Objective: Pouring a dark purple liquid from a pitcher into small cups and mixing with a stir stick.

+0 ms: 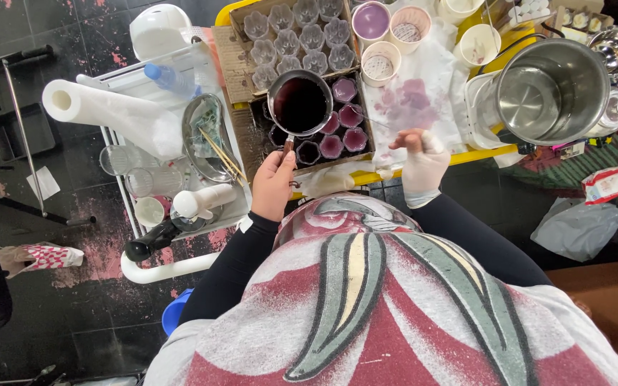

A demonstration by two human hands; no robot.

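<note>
Saucepan (pixel 300 106) of dark purple liquid hangs at centre frame over the cardboard tray (pixel 252 139) of small moulds (pixel 336 136), its handle running down toward you into your left hand (pixel 273 184), which grips it closed. Your gloved right hand (pixel 422 159), lower right of the tray, pinches something thin I cannot identify.
</note>
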